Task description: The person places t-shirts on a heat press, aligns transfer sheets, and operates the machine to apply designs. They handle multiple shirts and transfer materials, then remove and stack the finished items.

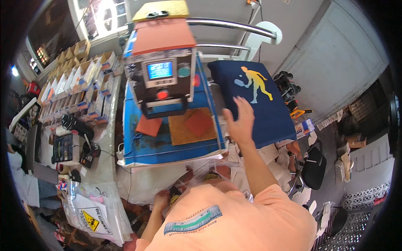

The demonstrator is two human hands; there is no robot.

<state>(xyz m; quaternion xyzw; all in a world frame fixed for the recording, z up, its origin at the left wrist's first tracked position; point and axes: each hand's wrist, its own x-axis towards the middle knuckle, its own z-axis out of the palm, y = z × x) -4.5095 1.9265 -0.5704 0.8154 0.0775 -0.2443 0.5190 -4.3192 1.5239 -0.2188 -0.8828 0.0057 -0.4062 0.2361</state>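
Observation:
My right hand (242,121) is over the left edge of a navy blue cloth (268,119), fingers spread and nothing visible in them. Whether it touches the cloth I cannot tell. The cloth lies stretched over a flat platen and bears a yellow-to-blue print (258,81) of a racket player. Left of it stands a heat press (161,90) with a lit blue screen, a red button and a black handle (164,109). Low beside my body is my left hand (161,199), near something dark; its fingers are mostly hidden.
Under the press, a blue board (167,155) carries a tan pad (178,133) and red-orange pieces (148,126). Boxes of packets (77,94) fill the left bench. A warning-sign sheet (93,216) lies lower left. At right are an office chair (314,165) and scattered papers.

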